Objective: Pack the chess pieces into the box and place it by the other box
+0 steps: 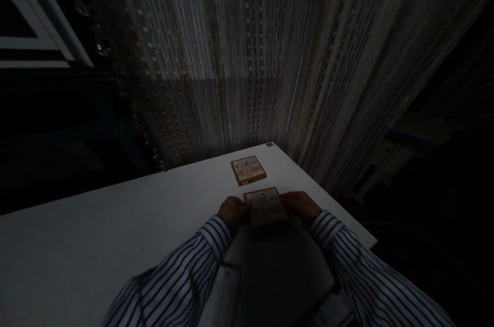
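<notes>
Both my hands hold a flat printed box near the front of the white table, one at each side. Dark brush-like lettering shows on its pale top, and a crease or edge runs across it, with a browner part below. My left hand is closed on its left edge, while my right hand grips the right edge. Just beyond lies a second flat box with the same kind of lettering and a brown border, apart from both hands. Dim light hides the fingertips and finer print.
The white table stretches to the left, and its right edge runs close by my right arm. A small dark label sits at the far corner. Behind hangs a string curtain. A thin cable lies at the right.
</notes>
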A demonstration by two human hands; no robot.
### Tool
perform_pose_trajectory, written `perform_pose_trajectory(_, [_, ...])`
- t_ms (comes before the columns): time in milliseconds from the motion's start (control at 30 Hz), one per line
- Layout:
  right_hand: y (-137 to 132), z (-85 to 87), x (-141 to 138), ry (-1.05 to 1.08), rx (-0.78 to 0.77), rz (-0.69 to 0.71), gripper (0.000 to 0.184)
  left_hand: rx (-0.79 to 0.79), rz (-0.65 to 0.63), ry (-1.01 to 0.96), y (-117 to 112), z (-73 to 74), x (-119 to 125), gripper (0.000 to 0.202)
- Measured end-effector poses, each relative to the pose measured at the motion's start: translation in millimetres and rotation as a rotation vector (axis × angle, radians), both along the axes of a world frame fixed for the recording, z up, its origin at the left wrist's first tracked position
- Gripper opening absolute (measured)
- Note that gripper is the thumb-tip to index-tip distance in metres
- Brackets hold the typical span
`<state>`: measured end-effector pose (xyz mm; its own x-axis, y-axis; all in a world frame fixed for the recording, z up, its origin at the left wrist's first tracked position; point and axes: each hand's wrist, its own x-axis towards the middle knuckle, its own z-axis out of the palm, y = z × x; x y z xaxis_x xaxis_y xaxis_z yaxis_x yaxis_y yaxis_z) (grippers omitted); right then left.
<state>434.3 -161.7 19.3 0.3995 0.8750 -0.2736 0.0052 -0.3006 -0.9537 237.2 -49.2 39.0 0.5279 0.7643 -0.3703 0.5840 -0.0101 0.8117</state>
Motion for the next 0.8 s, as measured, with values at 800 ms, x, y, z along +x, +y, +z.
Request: perform_pose_trajectory(800, [-5.0,17.2,-16.7,-0.865,-0.123,0.056,0.042,0.246,-0.024,0.185,-0.3,-3.2,0.3,0.032])
